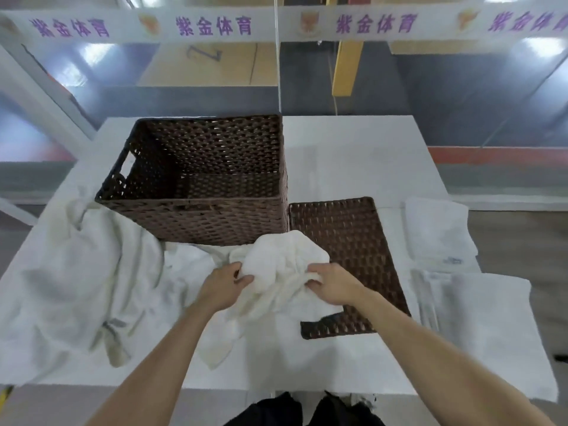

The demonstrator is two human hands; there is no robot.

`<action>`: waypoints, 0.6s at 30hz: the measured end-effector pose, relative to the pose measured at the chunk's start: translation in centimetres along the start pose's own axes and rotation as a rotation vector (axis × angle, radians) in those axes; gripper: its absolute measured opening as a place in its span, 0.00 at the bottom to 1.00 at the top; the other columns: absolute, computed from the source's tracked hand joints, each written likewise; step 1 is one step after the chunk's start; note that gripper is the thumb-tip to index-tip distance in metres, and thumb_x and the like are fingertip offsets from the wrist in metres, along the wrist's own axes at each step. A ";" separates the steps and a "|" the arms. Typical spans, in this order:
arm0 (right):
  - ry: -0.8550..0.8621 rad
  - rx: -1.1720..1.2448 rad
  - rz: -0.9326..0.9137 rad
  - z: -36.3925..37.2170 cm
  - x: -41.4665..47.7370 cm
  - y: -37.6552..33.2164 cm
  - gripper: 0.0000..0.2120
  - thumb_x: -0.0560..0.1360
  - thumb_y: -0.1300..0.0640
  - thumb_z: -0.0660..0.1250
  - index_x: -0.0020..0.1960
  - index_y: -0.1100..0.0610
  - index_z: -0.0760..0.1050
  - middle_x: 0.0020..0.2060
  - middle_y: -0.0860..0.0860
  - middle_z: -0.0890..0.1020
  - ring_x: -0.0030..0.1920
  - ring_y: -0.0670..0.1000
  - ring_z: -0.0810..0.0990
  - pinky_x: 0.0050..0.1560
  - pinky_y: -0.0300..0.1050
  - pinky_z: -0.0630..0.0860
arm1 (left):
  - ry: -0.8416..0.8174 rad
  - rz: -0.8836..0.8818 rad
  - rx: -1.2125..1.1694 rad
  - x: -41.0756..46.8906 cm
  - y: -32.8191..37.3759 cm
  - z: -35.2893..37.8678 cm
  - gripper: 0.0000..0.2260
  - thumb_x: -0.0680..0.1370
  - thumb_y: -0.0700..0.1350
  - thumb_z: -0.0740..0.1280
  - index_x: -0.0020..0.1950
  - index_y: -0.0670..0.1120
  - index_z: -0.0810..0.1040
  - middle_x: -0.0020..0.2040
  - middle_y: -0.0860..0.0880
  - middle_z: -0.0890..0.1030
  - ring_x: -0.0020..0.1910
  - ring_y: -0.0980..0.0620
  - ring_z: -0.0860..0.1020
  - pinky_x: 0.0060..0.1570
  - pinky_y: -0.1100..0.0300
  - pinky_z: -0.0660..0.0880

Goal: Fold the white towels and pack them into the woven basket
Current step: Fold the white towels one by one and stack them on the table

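A crumpled white towel (pixel 285 265) is bunched up in front of the dark brown woven basket (pixel 196 216). My left hand (pixel 224 284) grips its left side and my right hand (pixel 332 285) grips its right side. The towel's lower end trails down onto the white table (pixel 338 155). The basket stands open and I see nothing inside it. A large unfolded white towel (pixel 76 287) lies rumpled at the left. Two folded white towels lie at the right, one small (pixel 436 232) and one larger (pixel 479 321).
The basket's flat woven lid (pixel 347 241) lies on the table just right of the basket, partly under the held towel. The table's near edge runs just above my dark trousers (pixel 301 410). Behind the table is a glass barrier with a printed banner.
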State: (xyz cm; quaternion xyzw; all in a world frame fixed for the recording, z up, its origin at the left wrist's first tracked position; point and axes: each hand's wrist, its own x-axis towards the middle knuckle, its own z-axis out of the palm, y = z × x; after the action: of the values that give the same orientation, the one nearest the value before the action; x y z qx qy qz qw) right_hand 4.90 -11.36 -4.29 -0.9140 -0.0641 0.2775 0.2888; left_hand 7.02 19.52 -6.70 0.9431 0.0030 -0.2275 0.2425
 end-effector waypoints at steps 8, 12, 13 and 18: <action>0.460 0.322 -0.041 -21.6 -6.0 -10.5 0.07 0.70 0.51 0.80 0.41 0.51 0.82 0.39 0.50 0.84 0.38 0.46 0.80 0.40 0.44 0.75 | -0.359 0.451 -0.338 1.7 15.3 -8.9 0.39 0.70 0.65 0.82 0.78 0.61 0.71 0.71 0.59 0.79 0.71 0.59 0.77 0.70 0.50 0.78; 0.496 0.401 -0.159 -27.6 -9.6 -13.5 0.18 0.72 0.58 0.83 0.57 0.56 0.80 0.47 0.55 0.84 0.36 0.38 0.82 0.33 0.36 0.79 | -0.077 0.643 -0.396 1.6 25.3 -13.1 0.25 0.74 0.55 0.82 0.69 0.56 0.80 0.59 0.57 0.86 0.62 0.55 0.83 0.56 0.60 0.79; 0.541 0.495 -0.226 -28.4 -10.0 -13.3 0.21 0.72 0.58 0.83 0.61 0.57 0.79 0.48 0.57 0.85 0.41 0.42 0.84 0.41 0.40 0.84 | 0.012 0.638 -0.435 1.7 27.5 -14.1 0.13 0.78 0.50 0.78 0.62 0.53 0.83 0.52 0.56 0.87 0.57 0.53 0.85 0.51 0.60 0.79; 0.798 0.475 -0.138 -25.7 -10.4 -7.3 0.47 0.66 0.30 0.80 0.77 0.47 0.67 0.61 0.44 0.82 0.62 0.42 0.81 0.64 0.46 0.78 | 0.073 0.610 -0.632 2.4 33.7 -15.9 0.11 0.80 0.56 0.70 0.54 0.51 0.85 0.46 0.55 0.88 0.49 0.52 0.85 0.46 0.56 0.80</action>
State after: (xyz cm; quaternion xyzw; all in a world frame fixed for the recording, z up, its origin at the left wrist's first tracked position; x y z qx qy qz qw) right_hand 10.45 -20.91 22.15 -0.8515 0.0566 -0.1084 0.5098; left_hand 19.88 -3.22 19.98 0.7878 -0.1977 -0.1000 0.5747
